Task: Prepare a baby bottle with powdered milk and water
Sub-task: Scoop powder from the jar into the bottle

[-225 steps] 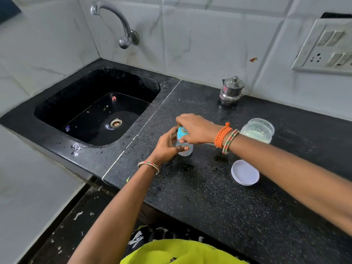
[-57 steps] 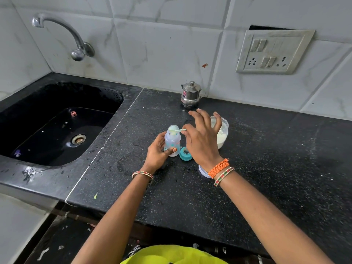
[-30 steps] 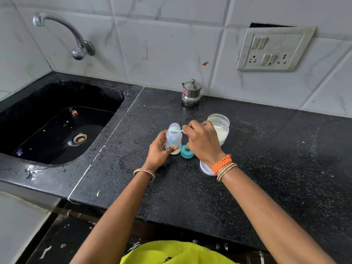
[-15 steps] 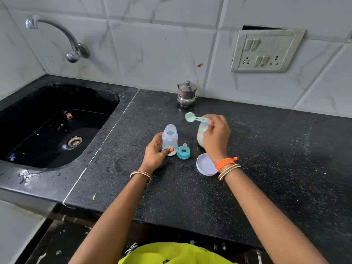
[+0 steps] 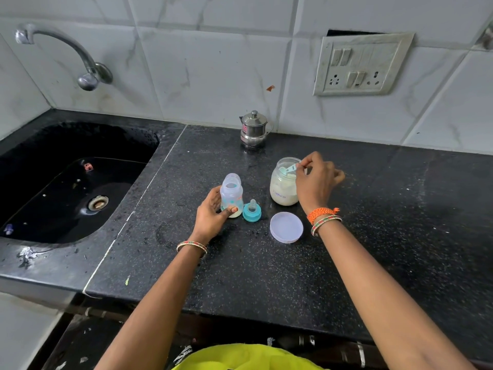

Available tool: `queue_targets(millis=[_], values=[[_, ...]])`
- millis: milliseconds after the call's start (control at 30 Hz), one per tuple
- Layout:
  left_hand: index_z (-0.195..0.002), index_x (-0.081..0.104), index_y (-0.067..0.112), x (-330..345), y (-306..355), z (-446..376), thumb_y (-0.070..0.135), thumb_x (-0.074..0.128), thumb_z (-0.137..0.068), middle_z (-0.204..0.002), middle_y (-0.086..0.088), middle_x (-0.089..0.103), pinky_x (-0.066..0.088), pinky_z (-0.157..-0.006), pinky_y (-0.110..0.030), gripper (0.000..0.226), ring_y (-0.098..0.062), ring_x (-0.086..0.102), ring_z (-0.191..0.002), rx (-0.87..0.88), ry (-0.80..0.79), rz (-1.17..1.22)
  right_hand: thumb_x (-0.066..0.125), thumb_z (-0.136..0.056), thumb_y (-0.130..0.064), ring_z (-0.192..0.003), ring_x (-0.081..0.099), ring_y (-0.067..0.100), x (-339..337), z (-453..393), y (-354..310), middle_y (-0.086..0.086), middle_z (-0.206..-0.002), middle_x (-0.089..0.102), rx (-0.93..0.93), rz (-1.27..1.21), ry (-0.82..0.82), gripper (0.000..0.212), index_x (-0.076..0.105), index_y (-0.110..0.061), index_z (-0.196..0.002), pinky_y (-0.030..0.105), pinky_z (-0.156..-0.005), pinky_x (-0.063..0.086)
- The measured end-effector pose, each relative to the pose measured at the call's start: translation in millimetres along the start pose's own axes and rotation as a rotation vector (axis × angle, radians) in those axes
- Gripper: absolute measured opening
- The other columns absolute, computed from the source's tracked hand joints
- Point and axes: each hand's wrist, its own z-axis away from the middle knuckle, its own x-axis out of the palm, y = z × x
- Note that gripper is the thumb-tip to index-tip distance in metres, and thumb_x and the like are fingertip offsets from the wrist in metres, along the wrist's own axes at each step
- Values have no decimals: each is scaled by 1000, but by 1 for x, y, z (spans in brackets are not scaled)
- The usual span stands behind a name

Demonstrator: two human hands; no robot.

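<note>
On a black speckled stone counter (image 5: 266,276), the left hand (image 5: 212,213) clasped an upright clear plastic baby bottle (image 5: 231,194) while the right hand (image 5: 314,180) pinched a pale green plastic scoop (image 5: 288,169) inside a clear open powder jar (image 5: 283,186)

open baby bottle (image 5: 231,194) upright, teal nipple cap (image 5: 251,212) beside; scoop (image 5: 288,169) in powder jar (image 5: 284,184).

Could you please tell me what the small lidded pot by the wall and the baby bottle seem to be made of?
The small lidded pot by the wall looks like polished stainless steel: silvery, with bright reflections. The clear baby bottle with teal markings, held by the left hand, looks like translucent plastic with a slightly frosted finish, since the pale contents at its base show through; glass cannot be fully ruled out.
</note>
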Motion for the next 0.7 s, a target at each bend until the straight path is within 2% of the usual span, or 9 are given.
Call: queue_targets(millis=[100,200,233,367,467,533,600,667,700], values=[[-123,49,14,-2,-2,-2,-4,72,-77,-131,-9,59,42,-107,-36,54,-18,55,-121,-10,2,-18,68,-84,-21,-101,54,20,7,-3,-2,-4,-90,70,36,-3,-35,26,62,-23,-109,38,-93,24],[-126,48,11,-4,-1,-4,-2,72,-77,-132,-10,58,40,-109,-38,56,-20,54,-124,-24,-13,-36,65,-83,-19,-99,54,21,9,-5,0,-2,-82,70,34,51,-59,6,68,-22,-87,39,-91,25],[-127,48,10,-4,-1,-5,-2,72,-77,-133,-10,57,40,-109,-38,57,-20,54,-124,-28,-17,-34,64,-82,-17,-100,53,22,8,-6,0,-2,-81,69,31,75,-67,6,68,-21,-82,40,-91,25],[-131,43,16,-4,-1,-2,1,74,-77,-133,-2,55,38,-111,-42,64,-15,52,-124,-18,-69,-30,63,-77,-15,-106,46,27,3,-10,-1,5,-100,61,-2,197,-136,7,70,-17,-76,42,-94,27],[-143,30,22,-7,5,-3,19,72,-71,-151,2,36,29,-115,-43,83,-15,36,-137,-66,-47,52,65,-78,-20,-113,44,28,0,-19,0,6,-110,56,63,173,-198,8,72,-19,-81,43,-96,28],[-141,32,24,-13,24,-14,30,63,-59,-153,2,29,29,-111,-36,87,-14,30,-138,-85,119,222,64,-80,-25,-115,45,27,-3,-29,-4,5,-113,57,104,56,-193,15,72,-21,-93,43,-98,29],[-139,37,21,-21,50,-36,28,54,-60,-150,2,34,34,-98,-23,81,-9,32,-133,-16,249,330,62,-80,-25,-114,46,23,-4,-44,-12,4,-113,57,97,-65,-164,25,66,-21,-105,43,-99,29],[-138,40,15,-25,74,-67,20,46,-67,-145,2,40,35,-88,-12,72,-7,36,-128,46,253,366,61,-81,-22,-112,47,20,4,-65,-21,5,-113,56,70,-151,-182,31,61,-18,-112,39,-96,33],[-137,41,13,-26,84,-82,18,45,-69,-143,1,42,35,-87,-11,68,-7,38,-128,64,227,374,62,-81,-20,-111,48,21,12,-75,-24,7,-114,57,53,-175,-217,32,61,-17,-113,35,-93,36]])
